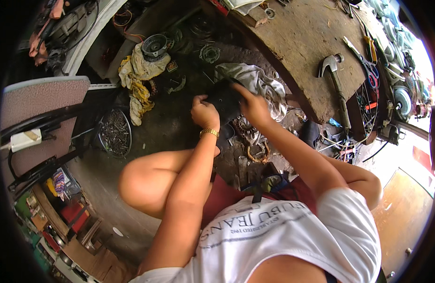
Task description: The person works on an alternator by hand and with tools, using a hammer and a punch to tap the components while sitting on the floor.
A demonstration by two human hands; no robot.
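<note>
A black, dark-surfaced part with small holes (221, 101) is held low in front of me, above the floor. Its exact kind cannot be made out. My left hand (205, 114), with a gold watch or bracelet (209, 132) at the wrist, has its fingers curled round the part's left edge. At the part's upper right is my right hand (254, 109), slightly blurred, its index finger reaching along the top and the other fingers bent in. Whatever those fingers pinch is hidden. A grey-white cloth (267, 89) lies just beyond the right hand.
A worn wooden bench (302, 42) stands at the far right, bearing a hammer (337, 87) and scissors (368, 68). A bucket of screws (114, 133) sits left. Beyond are a round metal motor part (154, 47), a yellow-stained rag (141, 96) and a metal ring (210, 54).
</note>
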